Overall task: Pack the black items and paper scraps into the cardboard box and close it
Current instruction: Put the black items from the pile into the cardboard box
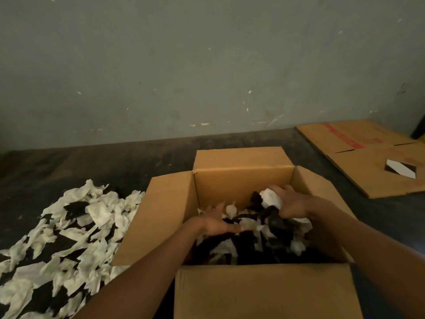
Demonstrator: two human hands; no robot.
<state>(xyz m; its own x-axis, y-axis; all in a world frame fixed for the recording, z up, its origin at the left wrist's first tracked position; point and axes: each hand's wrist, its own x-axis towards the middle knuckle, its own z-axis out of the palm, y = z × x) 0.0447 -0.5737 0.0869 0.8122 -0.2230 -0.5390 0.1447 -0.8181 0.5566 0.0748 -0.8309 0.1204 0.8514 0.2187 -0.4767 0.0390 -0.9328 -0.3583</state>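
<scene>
Hands [250,215] inside open cardboard box [264,293], among paper scraps [271,199].

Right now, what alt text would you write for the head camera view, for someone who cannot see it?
A person's left hand and right hand reach into an open cardboard box holding white paper scraps and black items; the right hand grips a clump of them. A pile of scraps lies on the dark floor left of the box, and flattened cardboard lies far right.
</scene>
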